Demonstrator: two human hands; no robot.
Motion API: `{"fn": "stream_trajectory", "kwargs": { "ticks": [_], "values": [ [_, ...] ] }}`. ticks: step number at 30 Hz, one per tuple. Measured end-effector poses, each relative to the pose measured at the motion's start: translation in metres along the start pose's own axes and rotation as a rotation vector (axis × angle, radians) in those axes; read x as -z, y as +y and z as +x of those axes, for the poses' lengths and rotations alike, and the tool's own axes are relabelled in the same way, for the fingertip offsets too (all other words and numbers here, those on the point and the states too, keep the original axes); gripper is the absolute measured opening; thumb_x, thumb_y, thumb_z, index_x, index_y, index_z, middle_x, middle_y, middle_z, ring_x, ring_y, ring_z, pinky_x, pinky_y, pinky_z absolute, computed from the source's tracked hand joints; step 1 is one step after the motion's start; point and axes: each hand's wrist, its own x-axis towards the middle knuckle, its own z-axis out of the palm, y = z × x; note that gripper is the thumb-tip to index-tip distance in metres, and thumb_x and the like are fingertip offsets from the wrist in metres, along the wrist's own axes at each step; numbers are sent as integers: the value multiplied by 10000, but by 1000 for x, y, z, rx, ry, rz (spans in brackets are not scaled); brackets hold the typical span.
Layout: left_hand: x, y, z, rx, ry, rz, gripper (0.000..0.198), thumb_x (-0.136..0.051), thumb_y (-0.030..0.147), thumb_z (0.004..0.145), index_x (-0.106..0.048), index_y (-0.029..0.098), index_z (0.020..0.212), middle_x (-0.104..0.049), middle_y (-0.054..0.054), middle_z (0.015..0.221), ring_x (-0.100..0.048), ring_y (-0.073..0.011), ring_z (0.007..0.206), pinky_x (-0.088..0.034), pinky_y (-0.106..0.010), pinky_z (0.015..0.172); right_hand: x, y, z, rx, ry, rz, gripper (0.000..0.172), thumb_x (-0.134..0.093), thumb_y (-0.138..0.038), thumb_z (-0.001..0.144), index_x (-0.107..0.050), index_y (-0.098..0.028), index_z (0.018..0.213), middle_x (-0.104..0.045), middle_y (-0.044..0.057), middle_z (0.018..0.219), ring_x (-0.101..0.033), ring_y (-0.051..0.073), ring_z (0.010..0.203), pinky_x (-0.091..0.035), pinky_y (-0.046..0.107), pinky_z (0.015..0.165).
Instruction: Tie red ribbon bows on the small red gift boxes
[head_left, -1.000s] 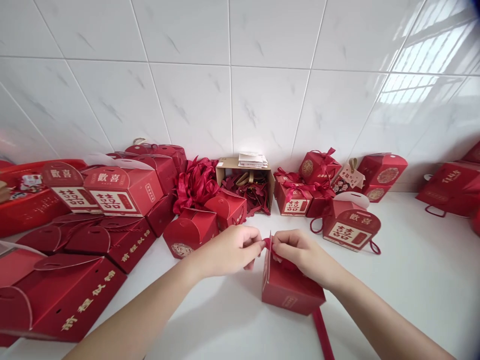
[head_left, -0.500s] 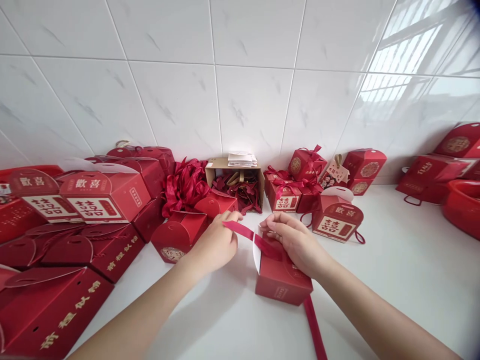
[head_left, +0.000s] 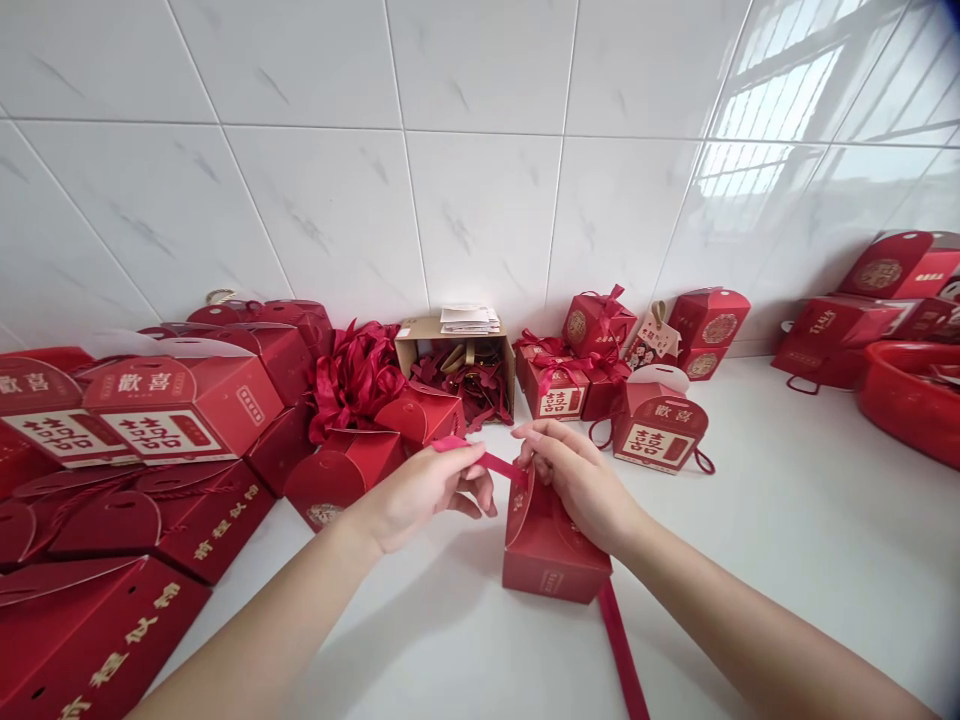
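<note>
A red gift box (head_left: 553, 562) stands on the white counter in front of me, its top flaps drawn together. My right hand (head_left: 574, 480) is closed over the box's top and far side, fingertips at the flaps. From the top of the box a red ribbon (head_left: 501, 465) runs left to my left hand (head_left: 431, 490), which pinches it between thumb and forefinger. The other fingers of that hand are loosely bent. More of the ribbon comes out at the box's right side and trails down the counter. Part of the box top is hidden by my right hand.
Stacked red boxes (head_left: 180, 410) fill the left side. A bundle of red ribbons (head_left: 356, 375) lies beside an open cardboard box (head_left: 510, 375) at the wall. Ribbon-tied boxes (head_left: 555, 375) and a box with a cord handle (head_left: 660, 425) stand right of it. A red basin (head_left: 907, 410) is far right.
The box's flaps, parted before, are now together at the top. My left hand has turned, keeping the ribbon pinched and pulled leftward. The whole view has shifted slightly.
</note>
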Motion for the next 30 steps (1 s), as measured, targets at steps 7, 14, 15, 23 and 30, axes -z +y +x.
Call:
{"fn": "stream_trajectory", "kwargs": {
  "ticks": [7, 14, 15, 23, 30],
  "values": [
    [-5, 6, -11, -136, 12, -89, 391, -424, 338, 937, -424, 184, 577, -586, -8, 564, -575, -160, 646, -450, -281, 699, -6, 1, -4, 74, 40, -21, 226, -514, -184, 776, -475, -215, 997, -511, -63, 667, -475, 117, 640, -362, 250, 626],
    [2, 23, -12, -123, 200, -333, 396, -399, 254, 916, -406, 182, 527, -523, -1, 511, -544, -148, 540, -466, -282, 586, -2, -16, -12, 212, -50, -726, 202, -425, -98, 747, -529, -202, 885, -493, -47, 620, -438, 124, 573, -360, 262, 585],
    [5, 28, -13, -139, 232, -356, 391, -388, 236, 912, -403, 181, 526, -513, 1, 504, -542, -148, 526, -464, -283, 562, 0, -22, -12, 220, -86, -819, 185, -418, -88, 747, -552, -197, 814, -529, -32, 627, -461, 128, 582, -365, 265, 587],
    [22, 60, -40, -493, 482, -490, 308, -404, 150, 893, -405, 173, 587, -467, 50, 483, -488, -80, 473, -451, -226, 500, 22, -53, -13, 291, -330, -930, 278, -429, -100, 799, -673, -233, 810, -684, 13, 791, -606, 187, 740, -434, 299, 626],
    [6, 36, -35, -549, 397, 162, 210, -540, 366, 849, -610, 184, 772, -638, -21, 829, -586, -173, 817, -480, -262, 675, 54, -64, -31, 260, -1, -991, 164, -536, -344, 877, -631, -235, 799, -652, 40, 806, -575, 197, 723, -436, 328, 619]
  ]
}}
